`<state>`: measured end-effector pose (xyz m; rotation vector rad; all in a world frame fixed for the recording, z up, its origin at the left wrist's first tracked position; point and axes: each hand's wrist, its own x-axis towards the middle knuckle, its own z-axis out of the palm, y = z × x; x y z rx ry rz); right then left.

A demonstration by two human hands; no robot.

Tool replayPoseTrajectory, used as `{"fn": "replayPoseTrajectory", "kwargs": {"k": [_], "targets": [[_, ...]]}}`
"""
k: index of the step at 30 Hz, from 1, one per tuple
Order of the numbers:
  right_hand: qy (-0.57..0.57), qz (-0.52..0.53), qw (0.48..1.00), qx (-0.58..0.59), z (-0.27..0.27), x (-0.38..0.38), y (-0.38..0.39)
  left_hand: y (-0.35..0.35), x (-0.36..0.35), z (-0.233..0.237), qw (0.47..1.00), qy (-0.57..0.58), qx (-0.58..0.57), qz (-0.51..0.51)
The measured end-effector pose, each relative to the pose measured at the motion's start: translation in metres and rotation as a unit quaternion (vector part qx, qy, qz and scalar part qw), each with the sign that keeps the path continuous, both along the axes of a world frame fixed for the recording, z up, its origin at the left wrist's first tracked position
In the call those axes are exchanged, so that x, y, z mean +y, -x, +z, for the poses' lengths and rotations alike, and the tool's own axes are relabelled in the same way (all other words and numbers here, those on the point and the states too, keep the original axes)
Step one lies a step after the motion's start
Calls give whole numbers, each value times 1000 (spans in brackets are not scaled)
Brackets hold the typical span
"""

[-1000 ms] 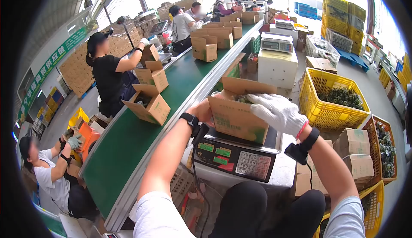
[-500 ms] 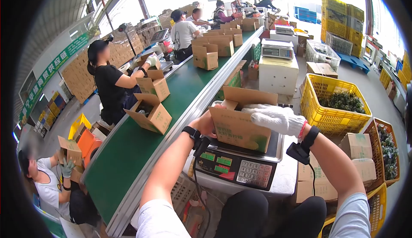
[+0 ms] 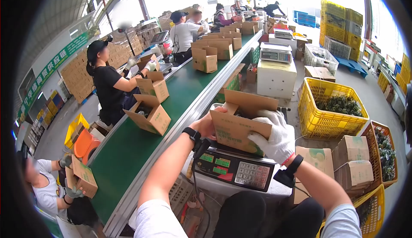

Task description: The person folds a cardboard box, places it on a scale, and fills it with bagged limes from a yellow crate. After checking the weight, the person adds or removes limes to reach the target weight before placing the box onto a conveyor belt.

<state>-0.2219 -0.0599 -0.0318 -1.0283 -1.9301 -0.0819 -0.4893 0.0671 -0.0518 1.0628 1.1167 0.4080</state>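
An open cardboard box [image 3: 236, 131] with raised flaps stands over the pan of a digital scale [image 3: 234, 171]; dark contents show faintly inside. My bare left hand [image 3: 207, 124] grips the box at its left corner, fingers closed on the edge. On the opposite side, my right hand [image 3: 274, 137], in a white knitted glove, is wrapped round the right end, with its thumb against the near face. Whether the box touches the pan is hidden by its near side. Green digits glow on the scale's display.
Left of me runs a green conveyor belt [image 3: 128, 163] carrying several open boxes [image 3: 148, 114]. Co-workers [image 3: 109, 79] handle boxes along its far side. To my right are a yellow crate [image 3: 332, 105] of dark green produce, flattened cartons [image 3: 354, 167] and a brown crate [image 3: 382, 152].
My right hand has moved from above the box's opening down onto its right end and now grips it. At lower left, a co-worker's box has moved toward the belt.
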Motion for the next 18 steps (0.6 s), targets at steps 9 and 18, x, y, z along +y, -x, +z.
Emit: {"fn": "replayPoseTrajectory", "kwargs": {"k": [9,18], "targets": [[19,34,994,98,-34,13,-25,-12,-17,12,995,1,-74,-66],[107,-23,991,-80,31,-44,-123,57,-148,10,899,-55,-336,276]]}}
